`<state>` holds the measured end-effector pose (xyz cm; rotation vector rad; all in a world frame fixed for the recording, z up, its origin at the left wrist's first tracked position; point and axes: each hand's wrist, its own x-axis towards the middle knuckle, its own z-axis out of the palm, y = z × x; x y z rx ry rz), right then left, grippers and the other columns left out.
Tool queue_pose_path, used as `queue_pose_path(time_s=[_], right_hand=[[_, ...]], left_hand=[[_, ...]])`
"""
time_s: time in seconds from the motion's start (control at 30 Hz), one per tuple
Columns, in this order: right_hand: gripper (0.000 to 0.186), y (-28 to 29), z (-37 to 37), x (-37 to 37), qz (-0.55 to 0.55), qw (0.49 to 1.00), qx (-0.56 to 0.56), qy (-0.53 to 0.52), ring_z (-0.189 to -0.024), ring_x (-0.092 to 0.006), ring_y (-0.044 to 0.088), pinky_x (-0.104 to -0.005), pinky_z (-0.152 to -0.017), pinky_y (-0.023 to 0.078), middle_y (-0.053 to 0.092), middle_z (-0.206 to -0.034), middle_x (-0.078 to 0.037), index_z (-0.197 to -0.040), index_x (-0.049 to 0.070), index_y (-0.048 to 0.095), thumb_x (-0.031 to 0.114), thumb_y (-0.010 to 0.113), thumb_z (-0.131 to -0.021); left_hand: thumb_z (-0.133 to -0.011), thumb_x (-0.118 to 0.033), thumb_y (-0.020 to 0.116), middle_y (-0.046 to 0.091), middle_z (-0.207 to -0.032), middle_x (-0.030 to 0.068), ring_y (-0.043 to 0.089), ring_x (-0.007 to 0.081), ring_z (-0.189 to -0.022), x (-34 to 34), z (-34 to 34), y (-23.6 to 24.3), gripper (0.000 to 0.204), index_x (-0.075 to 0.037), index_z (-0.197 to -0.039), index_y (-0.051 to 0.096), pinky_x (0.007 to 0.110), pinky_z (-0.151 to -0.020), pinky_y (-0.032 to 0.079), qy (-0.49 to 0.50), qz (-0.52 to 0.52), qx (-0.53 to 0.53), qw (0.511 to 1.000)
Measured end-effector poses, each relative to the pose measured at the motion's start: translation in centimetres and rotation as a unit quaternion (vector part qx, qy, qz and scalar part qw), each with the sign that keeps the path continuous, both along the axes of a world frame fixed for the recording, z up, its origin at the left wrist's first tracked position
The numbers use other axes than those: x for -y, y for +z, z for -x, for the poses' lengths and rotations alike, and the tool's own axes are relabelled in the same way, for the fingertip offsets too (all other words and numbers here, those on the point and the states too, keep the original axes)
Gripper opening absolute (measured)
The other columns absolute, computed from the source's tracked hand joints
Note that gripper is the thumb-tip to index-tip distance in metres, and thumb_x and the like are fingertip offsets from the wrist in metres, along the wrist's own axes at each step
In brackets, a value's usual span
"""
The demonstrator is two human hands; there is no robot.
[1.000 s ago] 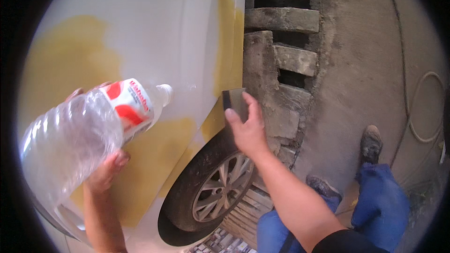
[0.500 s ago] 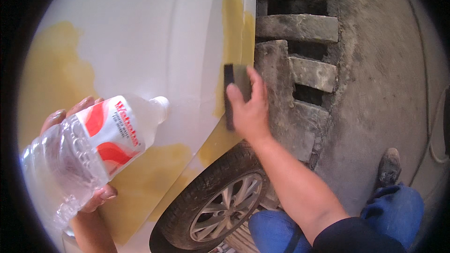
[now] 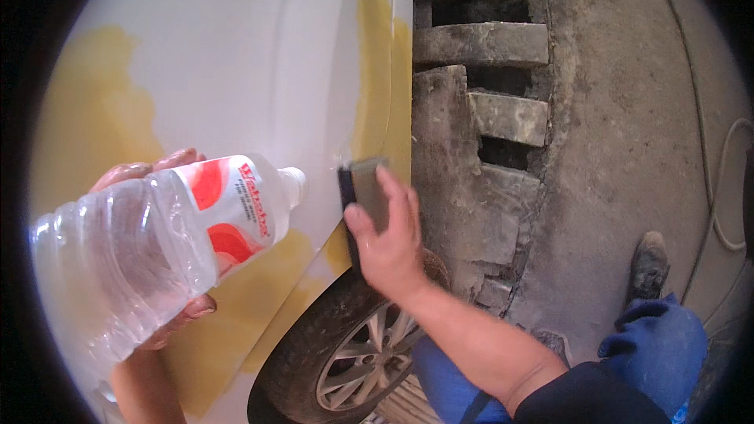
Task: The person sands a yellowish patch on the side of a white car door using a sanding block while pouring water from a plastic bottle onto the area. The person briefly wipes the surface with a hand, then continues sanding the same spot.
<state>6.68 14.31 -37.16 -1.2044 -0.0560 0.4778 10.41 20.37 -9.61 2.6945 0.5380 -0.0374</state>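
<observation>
1. Flat block (image 3: 369, 180), grey with dark edge: grasped in the right grip (image 3: 390, 255), thumb on near side, fingers across it. Sits at the car panel's edge; contact unclear.
2. Left grip (image 3: 184, 316): wrapped round a clear plastic bottle (image 3: 141, 235), neck pointing toward right grip.
3. Beneath both grips: white car panel (image 3: 228, 71), yellowish patches (image 3: 373, 71).
4. Just below right grip: wheel (image 3: 306, 357).
5. Right of right grip: concrete slabs (image 3: 491, 43); farther out, hose (image 3: 699, 126).

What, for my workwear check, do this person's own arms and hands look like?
The right arm wears a black sleeve stopping near the elbow; below that, it and the right hand are bare. The left forearm shows no sleeve, and the left hand no glove.
</observation>
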Motion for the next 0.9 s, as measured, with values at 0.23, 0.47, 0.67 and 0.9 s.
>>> queue_pose_path(time_s=[0.23, 0.47, 0.67, 0.9], right_hand=[[0.057, -2.4, -7.3, -4.7, -0.001, 0.997, -0.08, -0.015, -0.124, -0.0436, 0.047, -0.0504, -0.107, 0.038, 0.051, -0.131, -0.026, -0.137, 0.001, 0.046, 0.031, 0.064, -0.093], [0.064, 1.0, 1.5, 0.0, -0.012, 1.0, 0.006, -0.004, -0.125, -0.043, 0.047, -0.0508, -0.107, 0.038, 0.049, -0.13, -0.027, -0.14, -0.003, 0.042, 0.029, 0.067, -0.091], [0.061, -5.3, -8.4, -3.5, 0.063, 0.993, -0.079, -0.057, -0.121, -0.0429, 0.05, -0.0491, -0.104, 0.04, 0.051, -0.127, -0.025, -0.138, 0.0, 0.043, 0.031, 0.067, -0.091], [0.064, -1.1, -1.0, -1.6, 0.024, 0.999, -0.025, -0.014, -0.12, -0.0428, 0.049, -0.0498, -0.106, 0.039, 0.049, -0.13, -0.026, -0.14, -0.001, 0.041, 0.03, 0.068, -0.091]], left_hand=[[-0.053, -0.035, 0.099, 0.054, -0.138, 0.0193, 0.052, 0.0345, -0.13, 2.2, 0.6, 1.3, 0.107, -0.008, -0.139, 0.042, 0.053, -0.108, 0.044, 0.029, -0.005, -0.027, 0.999], [-0.057, -0.035, 0.097, 0.054, -0.138, 0.018, 0.051, 0.0349, -0.131, 1.5, 0.4, 1.4, 0.105, -0.008, -0.14, 0.04, 0.052, -0.109, 0.043, 0.006, -0.013, -0.058, 0.998], [-0.064, -0.037, 0.093, 0.05, -0.141, 0.0206, 0.048, 0.0383, -0.134, -1.9, 0.9, -1.1, 0.104, -0.006, -0.144, 0.035, 0.055, -0.112, 0.039, -0.059, 0.023, -0.05, 0.997], [-0.064, -0.037, 0.092, 0.051, -0.14, 0.0207, 0.05, 0.0379, -0.131, -0.1, -0.1, 1.2, 0.104, -0.005, -0.144, 0.035, 0.055, -0.11, 0.04, -0.076, 0.001, -0.12, 0.99]])
